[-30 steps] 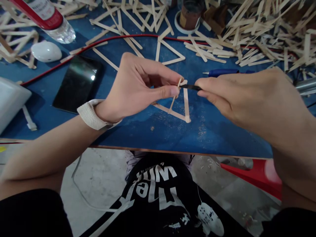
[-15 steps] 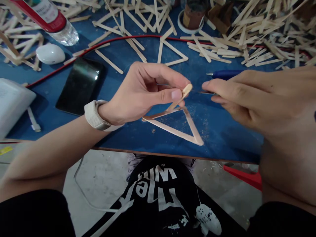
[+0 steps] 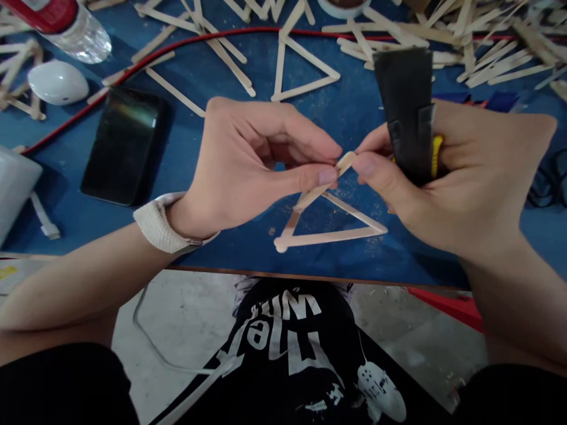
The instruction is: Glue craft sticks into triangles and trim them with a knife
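My left hand (image 3: 266, 165) pinches one corner of a triangular frame of wooden craft sticks (image 3: 330, 237) between thumb and fingers. The frame is tilted, its far corner sticking up between my hands and the rest hanging low over the blue tabletop. My right hand (image 3: 456, 171) is closed around what looks like a utility knife (image 3: 405, 112), with a flat black handle and a bit of yellow showing; its blade is hidden. The right thumb and fingertip touch the tip of the stick joint. A second stick triangle (image 3: 308, 91) lies beyond my hands.
Loose craft sticks (image 3: 500, 62) are heaped along the back. A red cable (image 3: 177, 53) crosses the table. On the left are a black phone-like device (image 3: 121, 147), a white mouse-like object (image 3: 57, 82), a clear bottle (image 3: 82, 35) and a white box (image 3: 15, 189) with a cable plug.
My right hand has moved in to the stick corner and turned, so the black handle shows. The triangle has been turned, its low corner swinging from right to left. The view has shifted slightly.
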Demonstrator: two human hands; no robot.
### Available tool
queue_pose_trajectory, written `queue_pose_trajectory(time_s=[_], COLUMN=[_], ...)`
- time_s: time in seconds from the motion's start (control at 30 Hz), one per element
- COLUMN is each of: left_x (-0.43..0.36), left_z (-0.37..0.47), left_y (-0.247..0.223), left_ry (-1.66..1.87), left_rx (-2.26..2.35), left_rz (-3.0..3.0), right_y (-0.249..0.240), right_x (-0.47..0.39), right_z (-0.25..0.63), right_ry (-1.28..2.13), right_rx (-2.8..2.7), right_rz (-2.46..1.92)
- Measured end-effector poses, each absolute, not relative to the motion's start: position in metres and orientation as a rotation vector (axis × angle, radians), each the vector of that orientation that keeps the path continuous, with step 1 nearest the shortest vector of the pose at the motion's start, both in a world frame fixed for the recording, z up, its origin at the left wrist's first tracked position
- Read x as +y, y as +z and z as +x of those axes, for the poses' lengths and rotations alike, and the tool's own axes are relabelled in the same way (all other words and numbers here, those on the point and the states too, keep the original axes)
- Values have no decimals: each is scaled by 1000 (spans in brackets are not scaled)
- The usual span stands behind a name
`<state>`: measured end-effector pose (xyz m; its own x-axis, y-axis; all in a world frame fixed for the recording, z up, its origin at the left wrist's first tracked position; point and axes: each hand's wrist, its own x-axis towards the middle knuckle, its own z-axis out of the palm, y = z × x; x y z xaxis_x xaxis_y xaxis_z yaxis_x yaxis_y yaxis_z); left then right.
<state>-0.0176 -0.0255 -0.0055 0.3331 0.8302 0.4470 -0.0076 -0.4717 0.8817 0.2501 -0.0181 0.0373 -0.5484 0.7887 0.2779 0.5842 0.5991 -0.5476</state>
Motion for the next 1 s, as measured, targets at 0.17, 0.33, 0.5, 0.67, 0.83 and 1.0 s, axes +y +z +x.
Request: queue_pose_trajectory(time_s=[0.17, 0.33, 0.5, 0.67, 0.83, 1.0], left_x=[-25, -23, -23, -27, -29, -19], left_z=[-16, -13, -13, -14, -16, -22], left_y=[-4, -9, -11, -8, -5, -10], left_ry=[1222, 1305, 1306, 1307, 1333, 1238], left_rx=[720, 714, 678, 792, 856, 1136], left_rz=[1770, 1827, 1696, 1738, 1905, 2223], right_y=[39, 34, 35, 29, 17, 14], right_x=[-19, -14, -15, -24, -26, -16], right_z=[245, 244, 245, 251, 250, 253], right_ry=[698, 880, 867, 1136, 1227, 1020], right_rx=[-2227, -2169, -2160, -2031, -1985, -2124], right_rz=[-1138, -1148, -1067, -851, -373, -464])
